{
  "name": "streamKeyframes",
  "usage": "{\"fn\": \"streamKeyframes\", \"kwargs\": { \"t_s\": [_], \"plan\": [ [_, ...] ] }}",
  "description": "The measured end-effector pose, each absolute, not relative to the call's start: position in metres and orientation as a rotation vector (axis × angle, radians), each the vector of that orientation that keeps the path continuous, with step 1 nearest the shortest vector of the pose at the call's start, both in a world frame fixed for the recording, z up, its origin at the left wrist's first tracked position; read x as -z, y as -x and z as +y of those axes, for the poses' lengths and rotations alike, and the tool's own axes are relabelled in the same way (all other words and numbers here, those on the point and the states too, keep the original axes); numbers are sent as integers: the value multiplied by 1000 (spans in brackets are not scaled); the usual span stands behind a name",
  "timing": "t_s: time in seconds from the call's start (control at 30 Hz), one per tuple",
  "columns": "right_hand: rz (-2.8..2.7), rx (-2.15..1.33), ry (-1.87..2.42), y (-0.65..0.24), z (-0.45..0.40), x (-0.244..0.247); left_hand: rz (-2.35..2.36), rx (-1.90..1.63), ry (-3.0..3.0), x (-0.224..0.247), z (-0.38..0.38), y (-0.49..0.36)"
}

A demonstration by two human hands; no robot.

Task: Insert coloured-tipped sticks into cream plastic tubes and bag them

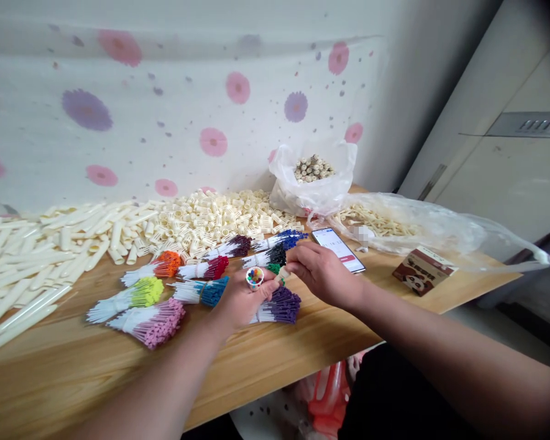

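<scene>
Flowered sheet (187,104) in pink and purple covers the wall behind a wooden table (46,382). Along the table's back lie a heap of long cream tubes (27,269) at the left and a pile of short cream pieces (229,214) beside it. Farther right, a clear bag (458,226) of thin cream parts lies flat, next to an upright white bag (286,183) of round-ended parts.

The left hand (242,299) and the right hand (323,272) meet above bundles of coloured sticks (165,321). A carton (421,272) and a lit phone (341,247) sit to the right.

The left hand's fingers are curled tight around a round holder (255,278), its open end full of multicoloured tips. Its thumb also touches a small cream piece (282,275), which lies between the two hands; the right hand's thumb and fingertips are pinched together on that piece's other side.
</scene>
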State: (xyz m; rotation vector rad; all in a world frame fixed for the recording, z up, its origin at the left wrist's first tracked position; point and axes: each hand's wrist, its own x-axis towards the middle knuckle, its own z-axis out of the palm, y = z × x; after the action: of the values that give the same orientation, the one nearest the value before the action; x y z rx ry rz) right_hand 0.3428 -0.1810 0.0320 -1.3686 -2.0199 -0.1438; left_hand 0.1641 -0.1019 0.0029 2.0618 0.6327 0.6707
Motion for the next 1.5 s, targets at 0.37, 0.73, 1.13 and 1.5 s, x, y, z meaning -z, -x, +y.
{"fn": "streamKeyframes", "kwargs": {
  "t_s": [0.37,0.73,1.13,1.5],
  "plan": [
    [-1936,-208,1372,-351,-182,-36,744,-732,-1967,-5,-106,-167],
    [-2030,-62,1362,-349,-182,-33,722,-697,-2056,-7,-103,-166],
    [-2034,-174,1239,-352,-183,-34,717,-667,-2047,-7,-103,-166],
    [-2075,-161,1272,-353,-184,-33,660,-652,-2054,-3,-102,-167]
  ]
}}
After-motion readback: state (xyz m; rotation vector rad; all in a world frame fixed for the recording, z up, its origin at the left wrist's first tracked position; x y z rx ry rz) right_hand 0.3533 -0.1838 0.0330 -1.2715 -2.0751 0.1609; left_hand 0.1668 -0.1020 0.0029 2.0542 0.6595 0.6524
